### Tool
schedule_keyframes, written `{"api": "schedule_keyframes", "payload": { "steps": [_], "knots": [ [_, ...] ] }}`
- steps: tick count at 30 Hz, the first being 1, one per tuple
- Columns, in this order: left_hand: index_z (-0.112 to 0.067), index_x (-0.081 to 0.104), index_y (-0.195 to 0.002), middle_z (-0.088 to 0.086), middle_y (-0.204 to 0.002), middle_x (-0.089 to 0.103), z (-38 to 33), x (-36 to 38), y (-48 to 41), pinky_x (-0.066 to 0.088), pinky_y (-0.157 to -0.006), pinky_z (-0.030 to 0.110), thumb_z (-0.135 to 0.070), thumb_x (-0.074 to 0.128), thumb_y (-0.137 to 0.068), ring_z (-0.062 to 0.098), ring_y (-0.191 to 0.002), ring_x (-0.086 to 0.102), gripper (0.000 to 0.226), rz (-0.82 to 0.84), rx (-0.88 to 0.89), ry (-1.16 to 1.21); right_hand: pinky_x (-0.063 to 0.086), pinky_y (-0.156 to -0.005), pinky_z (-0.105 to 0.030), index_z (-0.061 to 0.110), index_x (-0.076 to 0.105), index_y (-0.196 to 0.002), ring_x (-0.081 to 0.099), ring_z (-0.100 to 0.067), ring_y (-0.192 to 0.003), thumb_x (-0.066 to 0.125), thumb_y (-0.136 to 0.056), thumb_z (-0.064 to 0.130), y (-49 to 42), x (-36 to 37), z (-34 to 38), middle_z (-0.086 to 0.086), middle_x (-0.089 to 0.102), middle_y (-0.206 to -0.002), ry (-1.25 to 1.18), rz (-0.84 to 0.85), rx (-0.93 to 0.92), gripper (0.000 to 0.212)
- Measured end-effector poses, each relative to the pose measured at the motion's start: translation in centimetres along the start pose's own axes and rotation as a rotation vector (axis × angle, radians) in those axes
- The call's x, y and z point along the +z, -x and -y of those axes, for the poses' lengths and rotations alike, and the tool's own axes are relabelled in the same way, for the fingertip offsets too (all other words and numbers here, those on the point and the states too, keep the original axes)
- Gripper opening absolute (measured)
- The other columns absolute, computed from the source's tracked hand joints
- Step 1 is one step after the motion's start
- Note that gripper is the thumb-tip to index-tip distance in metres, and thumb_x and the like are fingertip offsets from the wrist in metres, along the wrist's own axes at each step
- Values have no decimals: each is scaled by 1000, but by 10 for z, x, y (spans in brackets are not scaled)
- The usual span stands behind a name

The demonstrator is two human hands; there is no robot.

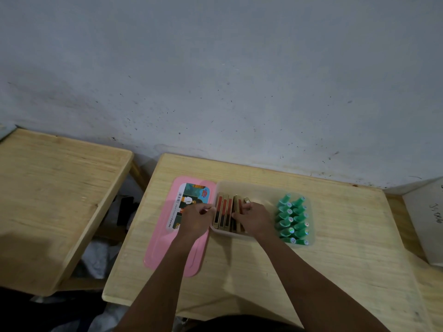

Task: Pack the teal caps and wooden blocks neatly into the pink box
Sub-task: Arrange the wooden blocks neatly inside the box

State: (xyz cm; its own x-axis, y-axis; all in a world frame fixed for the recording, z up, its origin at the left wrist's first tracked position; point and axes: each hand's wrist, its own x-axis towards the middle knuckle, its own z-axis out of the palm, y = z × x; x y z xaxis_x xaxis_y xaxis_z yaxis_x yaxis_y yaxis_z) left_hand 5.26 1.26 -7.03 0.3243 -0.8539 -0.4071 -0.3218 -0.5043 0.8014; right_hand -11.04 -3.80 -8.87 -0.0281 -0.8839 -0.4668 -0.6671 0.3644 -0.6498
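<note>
The pale pink translucent box (254, 186) stands open in the middle of the light wooden table. Several wooden blocks (224, 212) with red-brown faces stand on edge in a row in its left part. Teal caps (292, 219) lie in two tidy columns in its right part. My left hand (196, 219) is curled at the box's left wall, thumb and fingers pinched on the rim. My right hand (254, 218) reaches into the box, its fingers closed around the rightmost blocks, which it partly hides.
The box's pink lid (167, 248), with a printed label, lies flat on the table (335, 259) just left of the box. A second wooden table (55, 200) stands to the left across a gap. A grey board (426, 224) leans at the right edge. A wall runs behind.
</note>
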Motion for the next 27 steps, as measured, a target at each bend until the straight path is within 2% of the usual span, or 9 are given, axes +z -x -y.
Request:
{"api": "schedule_keyframes", "payload": {
  "steps": [2, 5, 10, 13, 16, 19, 22, 24, 27],
  "knots": [
    [-8, 62, -121, 11, -116, 64, 0, 0, 0, 56, -89, 40, -21, 60, -91, 20, -101, 61, 33, -3, 4, 3, 56, -87, -39, 19, 72, -105, 69, -14, -91, 76, -78, 30, 1, 2, 1, 1, 74, -103, -16, 62, -39, 30],
    [-8, 61, -122, 10, -115, 64, -1, 0, 1, 56, -87, 38, -19, 59, -91, 17, -95, 60, 33, -2, 15, -3, 56, -81, -31, 22, 76, -101, 69, -13, -86, 66, -84, 28, 6, 2, 3, 0, 76, -96, 54, 71, -102, 21],
    [-8, 61, -122, 10, -114, 64, -1, 1, 0, 56, -87, 38, -19, 59, -91, 16, -93, 60, 33, -7, 25, -11, 50, -82, -24, 12, 75, -106, 69, -18, -93, 68, -85, 17, 4, -1, 4, -7, 75, -102, 43, 49, -111, 23],
    [-8, 61, -122, 11, -115, 65, 0, 1, 0, 57, -86, 39, -20, 59, -91, 18, -95, 61, 33, -6, 24, -23, 51, -91, -28, 7, 74, -105, 68, -19, -98, 73, -82, 16, -1, -6, 5, -9, 74, -105, -19, 48, -100, 25],
    [-8, 61, -122, 11, -114, 65, 2, 1, -1, 57, -83, 36, -21, 59, -91, 17, -93, 62, 33, -12, 28, -27, 50, -95, -30, 9, 74, -108, 68, -18, -100, 67, -88, 18, -3, -16, 4, -7, 74, -107, 43, 103, -160, 23],
    [-8, 61, -122, 10, -114, 65, 2, 1, -1, 57, -82, 33, -21, 59, -91, 16, -92, 61, 34, -15, 27, -25, 52, -91, -31, 14, 73, -109, 67, -18, -99, 61, -91, 18, -5, -30, -2, -4, 73, -109, 97, -27, -177, 22],
    [-8, 61, -123, 9, -112, 66, 3, 1, -2, 57, -81, 33, -21, 59, -91, 13, -86, 60, 34, -19, 31, -19, 49, -83, -31, 25, 64, -120, 64, -19, -103, 58, -92, 32, -3, -39, -6, 2, 66, -117, 333, -163, -118, 29],
    [-8, 61, -123, 7, -108, 65, 4, 1, -2, 57, -79, 31, -21, 59, -91, 9, -82, 60, 34, -18, 33, -21, 47, -78, -32, 27, 60, -121, 63, -22, -105, 58, -90, 38, -2, -39, -7, 1, 64, -117, 504, -118, -97, 33],
    [-8, 60, -124, 8, -111, 65, 3, 2, -2, 57, -81, 33, -21, 58, -92, 10, -85, 59, 34, -9, 36, -33, 44, -74, -31, 20, 59, -114, 63, -25, -102, 60, -85, 35, -2, -31, -7, -3, 65, -112, 619, -3, -50, 32]
  ]
}}
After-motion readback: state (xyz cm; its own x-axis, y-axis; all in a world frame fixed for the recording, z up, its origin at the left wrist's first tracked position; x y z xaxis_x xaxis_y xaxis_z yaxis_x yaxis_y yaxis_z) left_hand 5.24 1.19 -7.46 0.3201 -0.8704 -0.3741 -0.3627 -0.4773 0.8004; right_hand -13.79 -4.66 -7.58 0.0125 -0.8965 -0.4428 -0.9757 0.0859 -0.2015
